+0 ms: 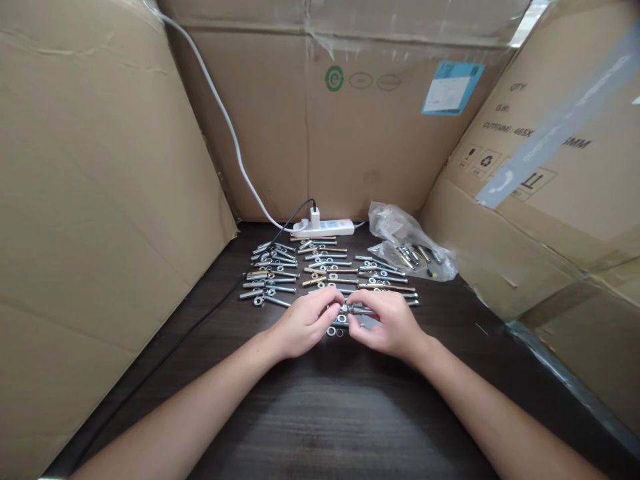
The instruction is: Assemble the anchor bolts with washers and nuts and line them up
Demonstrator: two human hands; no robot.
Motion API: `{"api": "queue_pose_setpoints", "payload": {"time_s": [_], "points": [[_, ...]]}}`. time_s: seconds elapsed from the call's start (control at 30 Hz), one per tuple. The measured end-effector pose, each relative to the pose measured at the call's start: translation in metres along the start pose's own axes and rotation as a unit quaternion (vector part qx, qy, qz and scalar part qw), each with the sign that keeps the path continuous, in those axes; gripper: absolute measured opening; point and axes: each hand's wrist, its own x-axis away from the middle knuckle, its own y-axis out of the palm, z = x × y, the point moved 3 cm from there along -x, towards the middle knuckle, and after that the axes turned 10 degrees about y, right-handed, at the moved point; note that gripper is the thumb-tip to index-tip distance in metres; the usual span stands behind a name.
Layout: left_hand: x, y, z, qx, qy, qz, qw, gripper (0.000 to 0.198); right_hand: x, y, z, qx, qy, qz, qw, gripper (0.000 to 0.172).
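Note:
Both my hands meet over a dark wooden table (pixel 320 413). My left hand (pixel 306 323) and my right hand (pixel 387 325) each pinch an end of one small metal bolt (pixel 350 309) held just above the tabletop. A few loose washers (pixel 334 331) lie right under my fingers. Beyond my hands, several silver and brass bolts with washers (pixel 325 270) are laid out in rows.
Cardboard boxes wall the table on the left (pixel 100 200), back (pixel 340 113) and right (pixel 560 173). A white power strip (pixel 325 228) with a plugged charger and a white cable sits at the back. A clear plastic bag (pixel 407 243) holding more bolts lies at the back right.

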Motion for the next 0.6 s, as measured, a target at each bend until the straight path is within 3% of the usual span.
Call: {"api": "queue_pose_setpoints", "payload": {"time_s": [0.1,0.2,0.4,0.6], "points": [[0.0,-0.003,0.004,-0.01,0.017,0.037,0.999,0.014,0.0,0.0,0.0,-0.002,0.008,-0.006,1.0,0.016],[0.001,-0.003,0.008,-0.016,0.036,0.027,0.999,0.012,0.0,0.001,0.001,-0.008,0.012,-0.013,1.0,0.018],[0.003,0.001,0.002,0.013,-0.023,0.017,0.999,0.011,0.0,0.003,0.002,-0.01,0.005,-0.022,1.0,0.023],[0.003,0.01,-0.002,0.113,-0.071,0.036,0.99,0.012,0.0,0.004,-0.001,0.019,-0.02,-0.042,0.999,0.025]]}}
